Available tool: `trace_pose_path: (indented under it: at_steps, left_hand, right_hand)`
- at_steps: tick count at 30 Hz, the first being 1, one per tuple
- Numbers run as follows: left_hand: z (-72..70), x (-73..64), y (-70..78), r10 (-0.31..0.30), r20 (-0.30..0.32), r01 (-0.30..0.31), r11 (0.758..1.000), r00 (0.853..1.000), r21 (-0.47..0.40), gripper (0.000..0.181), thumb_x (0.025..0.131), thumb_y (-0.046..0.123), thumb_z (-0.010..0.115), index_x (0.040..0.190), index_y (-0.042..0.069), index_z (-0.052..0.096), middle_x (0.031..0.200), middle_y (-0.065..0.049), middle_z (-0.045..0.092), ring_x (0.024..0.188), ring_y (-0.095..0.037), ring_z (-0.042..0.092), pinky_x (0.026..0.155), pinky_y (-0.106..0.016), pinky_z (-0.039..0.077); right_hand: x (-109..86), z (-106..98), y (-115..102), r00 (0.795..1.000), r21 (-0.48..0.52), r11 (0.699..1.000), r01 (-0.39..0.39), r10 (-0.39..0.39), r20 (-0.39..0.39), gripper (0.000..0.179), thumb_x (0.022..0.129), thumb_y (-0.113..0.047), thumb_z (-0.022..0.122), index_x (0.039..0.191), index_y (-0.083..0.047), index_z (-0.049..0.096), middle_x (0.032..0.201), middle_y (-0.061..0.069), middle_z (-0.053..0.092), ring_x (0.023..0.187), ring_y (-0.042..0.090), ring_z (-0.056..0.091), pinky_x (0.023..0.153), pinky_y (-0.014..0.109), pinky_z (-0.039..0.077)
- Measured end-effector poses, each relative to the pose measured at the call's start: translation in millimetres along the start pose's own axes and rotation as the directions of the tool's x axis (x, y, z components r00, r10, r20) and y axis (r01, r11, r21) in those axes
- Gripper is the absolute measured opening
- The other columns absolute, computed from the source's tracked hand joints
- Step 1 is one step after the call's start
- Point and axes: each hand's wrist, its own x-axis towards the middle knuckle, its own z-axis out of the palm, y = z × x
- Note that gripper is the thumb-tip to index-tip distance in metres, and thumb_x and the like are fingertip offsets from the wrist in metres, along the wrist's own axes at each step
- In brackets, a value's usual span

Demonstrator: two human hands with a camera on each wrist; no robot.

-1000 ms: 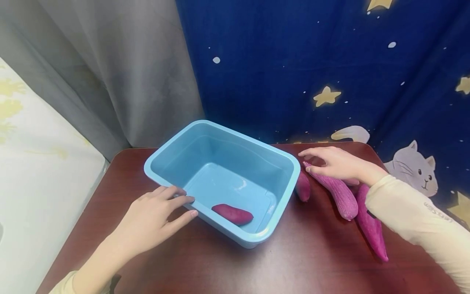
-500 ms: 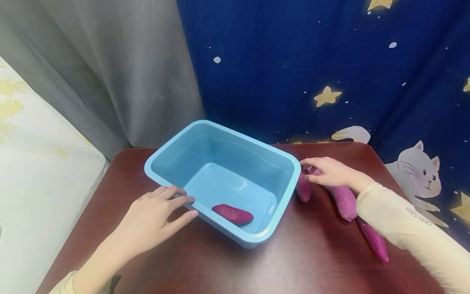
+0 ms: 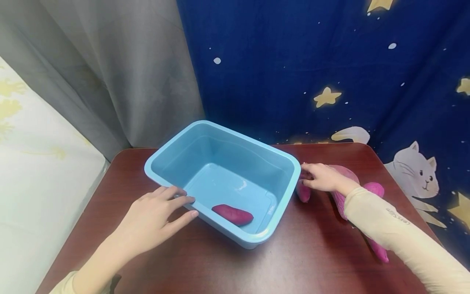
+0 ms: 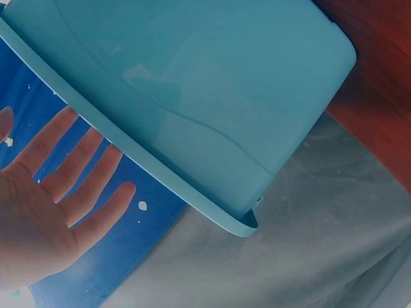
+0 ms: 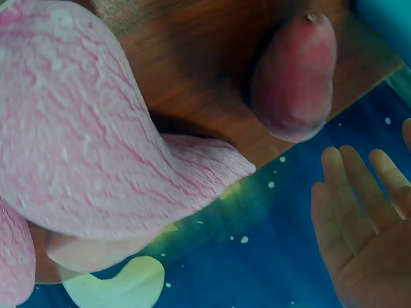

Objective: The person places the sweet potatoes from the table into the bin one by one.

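A light blue plastic tub (image 3: pixel 235 149) has one purple sweet potato (image 3: pixel 232 214) lying on its floor. My left hand (image 3: pixel 154 216) rests its fingertips on the near left rim, fingers spread, as the left wrist view (image 4: pixel 70 186) also shows. Beside the tub's right wall, my right hand (image 3: pixel 323 177) hovers with fingers over the top of another reddish purple sweet potato (image 3: pixel 303 193). In the right wrist view that sweet potato (image 5: pixel 297 80) sits on the wood near the straight fingers (image 5: pixel 350 192). My right hand and sleeve partly hide a large, wrinkled pink sweet potato (image 5: pixel 77 128).
Another bright pink sweet potato (image 3: pixel 374 188) lies under the right sleeve, its lower end near the table's right side. The dark red wooden table (image 3: pixel 279 269) backs onto a grey curtain (image 3: pixel 147 73) and a blue star-patterned curtain (image 3: pixel 271 61).
The right hand has moved down and slightly left, from above the wrinkled pink sweet potato to the one beside the tub. The left hand and tub have stayed put.
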Motion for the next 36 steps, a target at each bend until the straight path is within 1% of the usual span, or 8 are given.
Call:
trace_pose_path:
  at_steps: [10, 14, 17, 21, 26, 29, 32, 36]
  left_hand:
    - [-0.1, 0.2, 0.7, 0.000, 0.003, 0.000, 1.000, 1.000, 0.002, 0.031, 0.079, 0.045, 0.059, 0.095, 0.019, 0.068, 0.090, 0.005, 0.057, 0.078, -0.013, 0.054, 0.060, -0.031, 0.046]
    - [0.3, -0.2, 1.3, 0.000, 0.003, 0.000, 1.000, 1.000, 0.007, 0.031, 0.079, 0.044, 0.059, 0.095, 0.019, 0.068, 0.090, 0.005, 0.057, 0.078, -0.013, 0.054, 0.060, -0.031, 0.046]
    - [0.8, -0.8, 1.4, 0.001, 0.002, -0.001, 1.000, 1.000, 0.010, 0.031, 0.079, 0.045, 0.059, 0.095, 0.019, 0.068, 0.090, 0.005, 0.057, 0.078, -0.013, 0.054, 0.060, -0.031, 0.046]
    - [1.4, -1.7, 1.6, 0.000, 0.003, 0.000, 1.000, 1.000, 0.012, 0.032, 0.079, 0.045, 0.059, 0.095, 0.019, 0.068, 0.090, 0.005, 0.057, 0.078, -0.013, 0.054, 0.060, -0.031, 0.046]
    - [0.8, -1.1, 1.3, -0.003, 0.007, 0.003, 1.000, 1.000, 0.013, 0.032, 0.079, 0.045, 0.059, 0.095, 0.019, 0.068, 0.090, 0.004, 0.057, 0.078, -0.013, 0.054, 0.060, -0.031, 0.046]
    - [0.9, -1.0, 1.2, 0.000, 0.006, 0.000, 1.000, 1.000, 0.012, 0.032, 0.078, 0.044, 0.060, 0.095, 0.019, 0.068, 0.090, 0.004, 0.057, 0.077, -0.013, 0.054, 0.059, -0.031, 0.046]
    - [0.9, -0.9, 1.2, 0.003, 0.003, -0.003, 1.000, 1.000, 0.010, 0.031, 0.078, 0.044, 0.060, 0.095, 0.019, 0.068, 0.090, 0.004, 0.057, 0.077, -0.013, 0.054, 0.059, -0.031, 0.046]
    - [0.6, -0.4, 0.9, 0.004, 0.003, -0.004, 1.000, 1.000, 0.011, 0.031, 0.078, 0.045, 0.059, 0.095, 0.019, 0.068, 0.090, 0.004, 0.057, 0.078, -0.013, 0.054, 0.059, -0.031, 0.046]
  right_hand:
    - [1.7, 12.1, 6.5, 0.997, 0.003, 0.997, -0.071, 0.071, 0.009, 0.045, 0.079, -0.014, 0.064, 0.120, -0.002, 0.051, 0.108, 0.014, 0.058, 0.103, 0.033, 0.052, 0.082, 0.048, 0.040]
    - [2.9, 17.3, 9.4, 0.996, -0.032, 0.995, -0.095, 0.095, -0.004, 0.043, 0.079, -0.015, 0.064, 0.119, -0.003, 0.052, 0.109, 0.014, 0.058, 0.117, 0.037, 0.037, 0.086, 0.051, 0.035]
    - [3.3, 19.4, 10.9, 0.992, -0.056, 0.991, -0.124, 0.124, -0.012, 0.045, 0.078, -0.017, 0.064, 0.119, -0.004, 0.053, 0.115, 0.017, 0.054, 0.121, 0.037, 0.030, 0.088, 0.053, 0.032]
    - [4.2, 21.1, 12.0, 0.986, -0.088, 0.982, -0.167, 0.166, -0.021, 0.048, 0.078, -0.020, 0.064, 0.121, -0.003, 0.051, 0.123, 0.021, 0.047, 0.121, 0.037, 0.032, 0.088, 0.055, 0.030]
    - [7.1, 24.1, 10.5, 0.974, -0.141, 0.964, -0.226, 0.225, -0.025, 0.052, 0.079, -0.023, 0.064, 0.123, 0.000, 0.049, 0.126, 0.024, 0.042, 0.117, 0.039, 0.036, 0.086, 0.057, 0.032]
    - [8.9, 27.4, 9.1, 0.965, -0.163, 0.951, -0.262, 0.262, -0.019, 0.054, 0.079, -0.024, 0.065, 0.125, -0.002, 0.048, 0.127, 0.025, 0.039, 0.114, 0.041, 0.038, 0.083, 0.058, 0.034]
    - [9.9, 29.7, 7.8, 0.962, -0.178, 0.945, -0.273, 0.272, -0.027, 0.056, 0.078, -0.024, 0.066, 0.125, -0.002, 0.047, 0.127, 0.027, 0.039, 0.110, 0.044, 0.041, 0.081, 0.059, 0.035]
    - [10.7, 30.7, 7.1, 0.964, -0.200, 0.943, -0.266, 0.261, -0.050, 0.057, 0.076, -0.025, 0.068, 0.124, -0.001, 0.048, 0.125, 0.028, 0.040, 0.107, 0.044, 0.044, 0.080, 0.058, 0.036]
